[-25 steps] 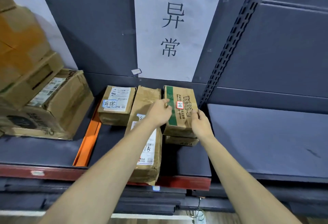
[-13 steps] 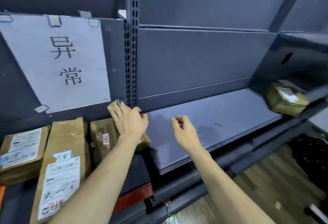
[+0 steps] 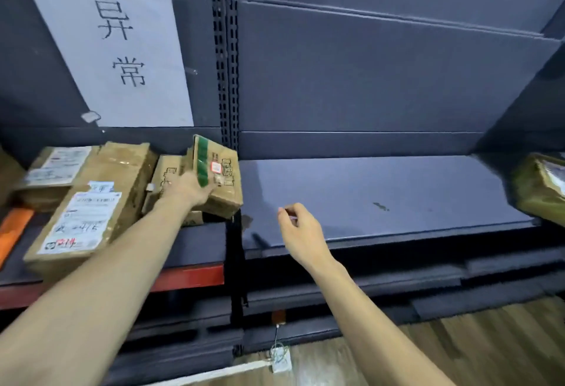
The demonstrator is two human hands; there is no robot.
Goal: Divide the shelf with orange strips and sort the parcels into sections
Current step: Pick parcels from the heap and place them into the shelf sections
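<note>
sign (image 3: 107,46): two large handwritten characters, 异常, one above the other, on white paper.
long parcel (image 3: 88,205): white shipping label, print too blurred to read; red marks at its lower edge.
green-banded box (image 3: 218,177): small red-and-white sticker, unreadable.

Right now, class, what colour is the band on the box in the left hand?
Green, on the brown box; head view shows it.

Dark grey shelving panels (image 3: 382,80) rise above a wood-plank floor (image 3: 458,349), a white paper sign (image 3: 122,49) clipped up.
</note>
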